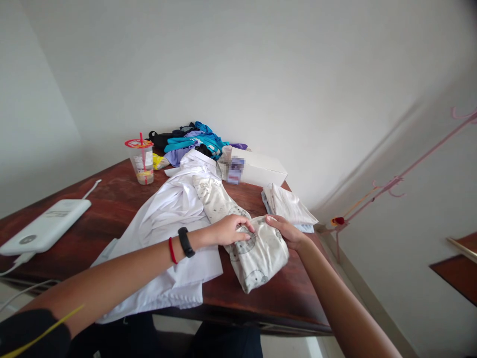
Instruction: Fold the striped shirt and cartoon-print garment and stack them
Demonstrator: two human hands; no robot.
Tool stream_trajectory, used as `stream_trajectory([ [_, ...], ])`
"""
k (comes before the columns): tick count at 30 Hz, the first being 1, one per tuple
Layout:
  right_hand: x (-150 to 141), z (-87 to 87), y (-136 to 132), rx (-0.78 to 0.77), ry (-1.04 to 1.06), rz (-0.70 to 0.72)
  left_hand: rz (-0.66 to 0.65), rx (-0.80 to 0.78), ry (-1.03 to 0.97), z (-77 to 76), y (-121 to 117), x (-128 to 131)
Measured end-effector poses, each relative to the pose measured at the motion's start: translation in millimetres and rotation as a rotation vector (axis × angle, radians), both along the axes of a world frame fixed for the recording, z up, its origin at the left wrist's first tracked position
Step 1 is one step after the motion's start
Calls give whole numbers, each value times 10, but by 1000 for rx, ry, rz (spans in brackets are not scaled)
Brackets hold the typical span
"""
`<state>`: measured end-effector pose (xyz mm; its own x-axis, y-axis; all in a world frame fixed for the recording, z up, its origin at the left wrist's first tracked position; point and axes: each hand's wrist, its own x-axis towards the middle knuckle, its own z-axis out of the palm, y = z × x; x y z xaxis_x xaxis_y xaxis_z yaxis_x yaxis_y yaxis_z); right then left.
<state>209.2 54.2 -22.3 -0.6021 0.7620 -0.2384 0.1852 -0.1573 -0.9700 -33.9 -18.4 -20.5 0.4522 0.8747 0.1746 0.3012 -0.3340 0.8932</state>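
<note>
A pale garment with grey round prints (261, 253) lies partly folded on the wooden table, its long narrow part stretching back over a white shirt. My left hand (234, 229) is on top of it, thumb and fingers bent against the fabric. At the fold's far right edge, my right hand (289, 231) grips the cloth with the thumb above; the other fingers are mostly hidden. Under my left forearm spreads the white shirt (167, 214), creased, its collar toward the wall. Beyond my right hand sits a small stack of folded light cloth (290, 205).
Heaped clothes (201, 141) and a white box (261, 168) stand at the back of the table (112, 181). A plastic cup with a straw (143, 166) is at the back left, a white power bank with cable (46, 226) nearer. A pink hook stand (395, 181) leans along the right wall.
</note>
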Motion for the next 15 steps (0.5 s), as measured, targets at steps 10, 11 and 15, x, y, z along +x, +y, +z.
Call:
stream_trajectory([
  [10,-288,-271,217,585,-324,-9,131,318,217,-277,-177,-19],
  [11,-287,-242,227,609,-310,-9,151,325,188,-239,-172,-28],
  [15,-333,-157,322,623,-251,-27,217,354,157,-109,-75,-124],
])
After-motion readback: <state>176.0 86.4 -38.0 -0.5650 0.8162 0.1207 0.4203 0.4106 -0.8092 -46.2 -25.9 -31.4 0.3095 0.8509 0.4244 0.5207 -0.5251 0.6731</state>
